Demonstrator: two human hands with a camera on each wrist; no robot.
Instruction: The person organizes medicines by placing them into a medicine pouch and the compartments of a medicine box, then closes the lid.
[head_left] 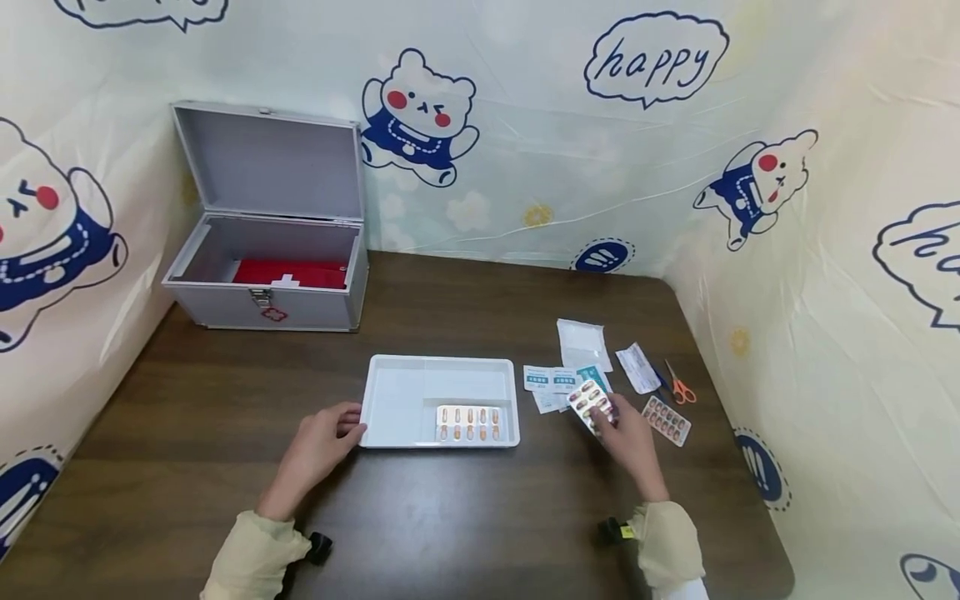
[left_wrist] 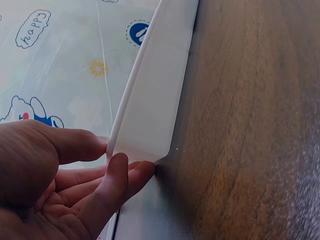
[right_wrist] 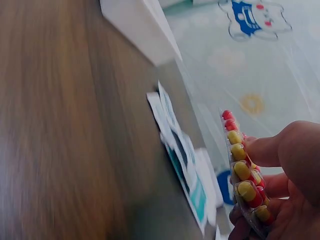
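Note:
A white tray lies at the middle of the table, with a blister pack of orange capsules in its front right part. My left hand holds the tray at its near left corner; in the left wrist view the thumb is at the rim and the fingertips touch the end wall. To the right of the tray, my right hand pinches a blister pack of red and yellow capsules between thumb and fingers. It is raised over several flat white and teal packets, partly covering them in the head view.
On the right lie another blister pack, orange-handled scissors, a white printed packet and a clear-white pouch. An open silver case with a red item inside stands at the back left. Printed cloth walls enclose the table.

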